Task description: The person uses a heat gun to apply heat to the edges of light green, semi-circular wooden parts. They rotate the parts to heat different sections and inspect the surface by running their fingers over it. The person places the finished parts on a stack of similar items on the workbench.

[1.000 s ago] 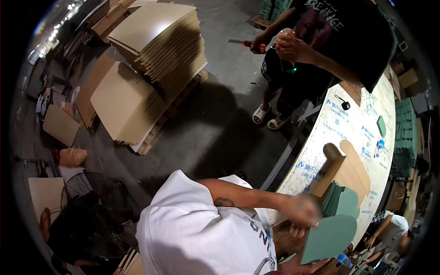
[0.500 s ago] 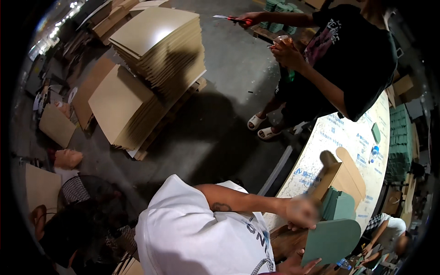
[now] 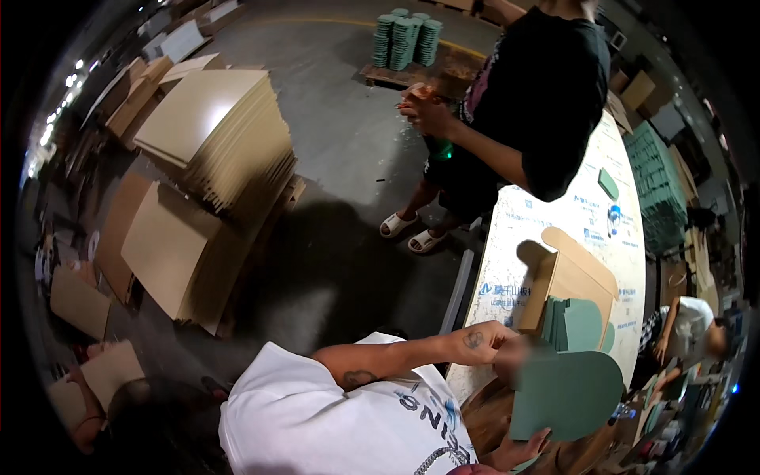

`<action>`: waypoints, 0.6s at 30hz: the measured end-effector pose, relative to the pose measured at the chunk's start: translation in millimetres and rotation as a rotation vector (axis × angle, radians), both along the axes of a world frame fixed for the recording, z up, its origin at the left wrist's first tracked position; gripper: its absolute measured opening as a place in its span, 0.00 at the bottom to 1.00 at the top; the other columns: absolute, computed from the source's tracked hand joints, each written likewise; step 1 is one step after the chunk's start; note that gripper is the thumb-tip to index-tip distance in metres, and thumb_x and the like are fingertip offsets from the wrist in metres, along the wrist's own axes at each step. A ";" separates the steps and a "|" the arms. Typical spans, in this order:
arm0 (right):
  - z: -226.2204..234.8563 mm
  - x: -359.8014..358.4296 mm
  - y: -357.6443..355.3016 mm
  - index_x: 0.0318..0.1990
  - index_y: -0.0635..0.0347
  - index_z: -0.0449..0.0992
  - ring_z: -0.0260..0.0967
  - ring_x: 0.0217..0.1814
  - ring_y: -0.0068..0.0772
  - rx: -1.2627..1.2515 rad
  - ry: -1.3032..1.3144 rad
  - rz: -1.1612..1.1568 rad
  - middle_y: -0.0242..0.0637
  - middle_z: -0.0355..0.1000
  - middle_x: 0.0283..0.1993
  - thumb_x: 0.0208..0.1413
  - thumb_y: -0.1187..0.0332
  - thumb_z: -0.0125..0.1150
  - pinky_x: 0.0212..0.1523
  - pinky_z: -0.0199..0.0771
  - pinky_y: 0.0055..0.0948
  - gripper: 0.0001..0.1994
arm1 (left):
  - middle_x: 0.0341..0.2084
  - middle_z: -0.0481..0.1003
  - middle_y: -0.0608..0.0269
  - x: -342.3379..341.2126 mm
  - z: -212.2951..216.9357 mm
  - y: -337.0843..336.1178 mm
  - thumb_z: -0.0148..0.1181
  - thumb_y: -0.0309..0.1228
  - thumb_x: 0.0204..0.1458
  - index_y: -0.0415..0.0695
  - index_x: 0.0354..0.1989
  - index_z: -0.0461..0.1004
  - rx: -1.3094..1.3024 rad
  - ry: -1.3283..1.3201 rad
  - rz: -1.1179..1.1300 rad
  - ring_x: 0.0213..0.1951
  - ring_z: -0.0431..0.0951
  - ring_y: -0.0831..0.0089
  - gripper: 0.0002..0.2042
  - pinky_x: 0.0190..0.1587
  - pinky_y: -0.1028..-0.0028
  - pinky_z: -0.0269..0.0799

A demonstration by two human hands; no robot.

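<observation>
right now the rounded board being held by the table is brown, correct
Not quite. The head view shows that the rounded board being held by the table is green, not brown. The brown one is the cardboard piece standing on the table.

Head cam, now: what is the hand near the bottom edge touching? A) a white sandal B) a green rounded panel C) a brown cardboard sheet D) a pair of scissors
B: the hand at the lower edge has its fingers on the bottom edge of the green rounded panel, which is held in front of the open cardboard box on the white table.
</observation>
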State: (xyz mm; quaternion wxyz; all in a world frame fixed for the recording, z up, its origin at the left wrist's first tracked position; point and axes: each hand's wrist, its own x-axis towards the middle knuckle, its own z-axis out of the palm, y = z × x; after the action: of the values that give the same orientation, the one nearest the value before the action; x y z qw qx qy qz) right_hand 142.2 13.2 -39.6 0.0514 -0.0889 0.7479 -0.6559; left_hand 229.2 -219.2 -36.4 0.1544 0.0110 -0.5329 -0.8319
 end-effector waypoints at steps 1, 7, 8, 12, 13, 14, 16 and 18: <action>-2.8 -0.2 3.0 0.56 0.64 0.59 0.68 0.40 0.39 -0.052 -0.046 -0.033 0.48 0.64 0.48 0.52 0.61 0.53 0.34 0.74 0.34 0.26 | 0.25 0.75 0.63 -1.4 0.1 -1.2 0.54 0.38 0.55 0.36 0.36 0.73 -0.005 0.021 0.010 0.27 0.76 0.78 0.15 0.30 0.79 0.72; -23.0 -18.7 19.9 0.58 0.65 0.58 0.68 0.40 0.37 -0.030 0.322 0.191 0.48 0.64 0.50 0.54 0.63 0.55 0.21 0.73 0.33 0.26 | 0.22 0.74 0.65 -7.0 11.0 -3.1 0.59 0.36 0.52 0.37 0.32 0.73 0.083 -0.005 0.000 0.25 0.74 0.80 0.13 0.28 0.80 0.70; -14.2 -14.1 11.1 0.56 0.67 0.59 0.67 0.40 0.35 -0.077 0.214 0.191 0.47 0.65 0.49 0.58 0.57 0.49 0.18 0.72 0.33 0.25 | 0.21 0.74 0.65 -8.3 10.9 -2.5 0.60 0.36 0.51 0.37 0.31 0.73 0.078 -0.016 0.010 0.24 0.73 0.80 0.13 0.27 0.80 0.69; 5.5 -4.5 -3.0 0.55 0.71 0.57 0.67 0.41 0.40 -0.388 -0.218 0.126 0.48 0.63 0.50 0.60 0.54 0.45 0.20 0.74 0.35 0.27 | 0.18 0.72 0.65 -6.5 10.0 -5.0 0.61 0.37 0.50 0.38 0.28 0.72 0.074 -0.072 -0.006 0.21 0.71 0.81 0.13 0.25 0.81 0.66; 1.5 -6.4 1.9 0.56 0.73 0.55 0.67 0.43 0.43 -0.378 -0.213 0.168 0.50 0.62 0.51 0.59 0.54 0.46 0.21 0.75 0.36 0.29 | 0.20 0.72 0.66 -5.2 9.9 -6.0 0.62 0.38 0.49 0.38 0.29 0.73 0.101 -0.085 -0.037 0.24 0.71 0.80 0.14 0.27 0.80 0.68; -3.2 -8.1 7.4 0.56 0.72 0.56 0.67 0.44 0.43 -0.392 -0.244 0.202 0.50 0.62 0.51 0.59 0.54 0.46 0.25 0.75 0.38 0.28 | 0.20 0.72 0.65 -5.4 8.2 -5.8 0.62 0.38 0.49 0.38 0.29 0.73 0.100 -0.086 -0.045 0.24 0.71 0.80 0.14 0.28 0.80 0.68; -13.9 -12.6 16.3 0.57 0.71 0.56 0.66 0.47 0.43 -0.419 -0.304 0.280 0.49 0.62 0.51 0.60 0.55 0.45 0.32 0.76 0.40 0.27 | 0.21 0.72 0.65 -5.7 3.8 -5.5 0.61 0.39 0.50 0.38 0.30 0.72 0.097 -0.084 -0.052 0.25 0.71 0.80 0.15 0.29 0.80 0.68; -21.4 -18.2 21.1 0.55 0.72 0.58 0.66 0.47 0.45 -0.395 -0.273 0.307 0.51 0.63 0.50 0.55 0.55 0.51 0.34 0.75 0.41 0.29 | 0.20 0.73 0.65 -6.8 -0.1 -1.9 0.59 0.39 0.52 0.38 0.29 0.72 0.109 -0.034 -0.059 0.23 0.72 0.81 0.14 0.27 0.80 0.68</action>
State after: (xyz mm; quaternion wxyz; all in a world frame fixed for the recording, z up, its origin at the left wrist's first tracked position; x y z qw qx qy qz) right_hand 124.1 34.3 -61.0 0.2322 -0.1204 0.5695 -0.7793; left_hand 222.4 -221.1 -36.6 0.1201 0.0176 -0.4896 -0.8635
